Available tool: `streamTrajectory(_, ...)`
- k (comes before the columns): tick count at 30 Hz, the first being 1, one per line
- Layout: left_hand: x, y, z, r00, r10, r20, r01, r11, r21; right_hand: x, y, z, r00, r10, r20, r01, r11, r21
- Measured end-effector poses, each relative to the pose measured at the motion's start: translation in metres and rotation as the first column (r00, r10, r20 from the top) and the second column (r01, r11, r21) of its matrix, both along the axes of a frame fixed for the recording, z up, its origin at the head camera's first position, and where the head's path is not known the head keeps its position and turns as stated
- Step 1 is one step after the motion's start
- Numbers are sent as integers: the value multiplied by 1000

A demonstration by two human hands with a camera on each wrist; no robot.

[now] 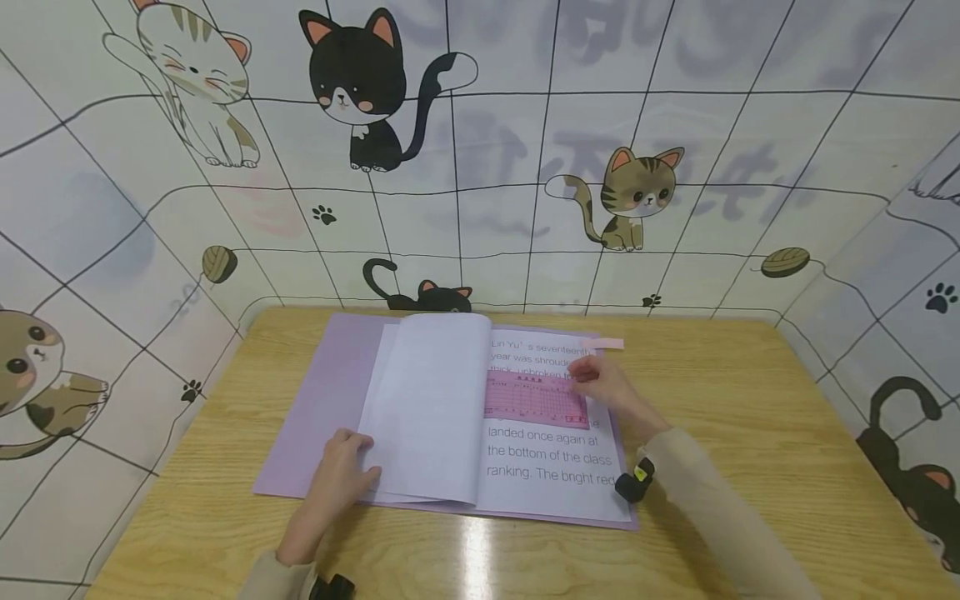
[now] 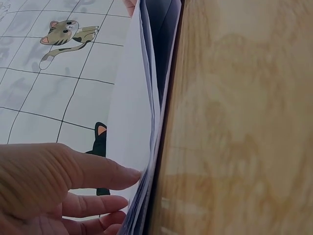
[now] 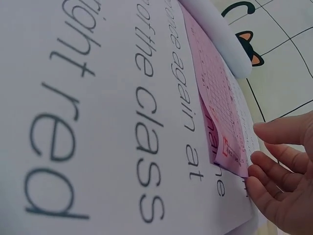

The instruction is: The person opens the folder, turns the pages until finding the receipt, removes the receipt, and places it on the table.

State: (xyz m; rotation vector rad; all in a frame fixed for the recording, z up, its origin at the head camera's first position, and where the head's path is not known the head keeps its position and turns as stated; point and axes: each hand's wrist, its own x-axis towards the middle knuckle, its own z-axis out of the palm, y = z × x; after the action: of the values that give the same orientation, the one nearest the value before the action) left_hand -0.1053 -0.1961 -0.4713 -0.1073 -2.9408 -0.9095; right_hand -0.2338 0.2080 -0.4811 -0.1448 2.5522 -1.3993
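An open booklet with a purple cover (image 1: 300, 417) lies on the wooden table. My left hand (image 1: 341, 471) rests at the lower left edge of its blank left page (image 1: 427, 408); in the left wrist view the thumb (image 2: 110, 172) touches the paper. Across the printed right page (image 1: 551, 492) lies a pink slip (image 1: 525, 398) with a grid, its left end at the curled page. My right hand (image 1: 603, 387) is at the slip's upper right corner. In the right wrist view its thumb and fingers stand apart, fingertips touching the slip's edge, which lifts slightly.
A small pale pink strip (image 1: 606, 342) sticks out past the booklet's upper right corner. The wooden table (image 1: 735, 400) extends around the booklet. Behind it and at both sides stands a white wall covering (image 1: 495, 225) with a grid and cartoon cats.
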Motion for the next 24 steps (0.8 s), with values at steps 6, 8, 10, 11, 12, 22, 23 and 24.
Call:
streamTrajectory(6,0,0,-1,1000,-11,-7,10,1000,-1,-2,0,-6,998,57,-16,-55,995,89)
streamTrajectory(8,0,0,-1,1000,-11,-4,11,1000,-3,-1,-1,-7,997,66,-29,-62,991,116)
streamTrajectory(10,0,0,-1,1000,-12,-1,12,1000,-3,-1,-2,-8,998,61,-34,-56,991,123)
streamTrajectory(11,0,1,-1,1000,-12,1,12,1000,-3,-1,-2,-8,997,63,-39,-57,990,127)
streamTrajectory(12,0,1,-1,1000,-12,3,12,1000,-2,-1,-2,-8,997,67,-45,-60,989,138)
streamTrajectory(22,0,1,-2,1000,-15,11,15,1000,9,-2,-5,-5,993,93,-69,-75,971,229)
streamTrajectory(23,0,1,-2,1000,-13,11,13,1000,10,-2,-5,-4,993,95,-64,-77,969,234)
streamTrajectory(24,0,1,-2,1000,-12,11,12,1000,9,-2,-6,-4,993,97,-60,-80,968,237)
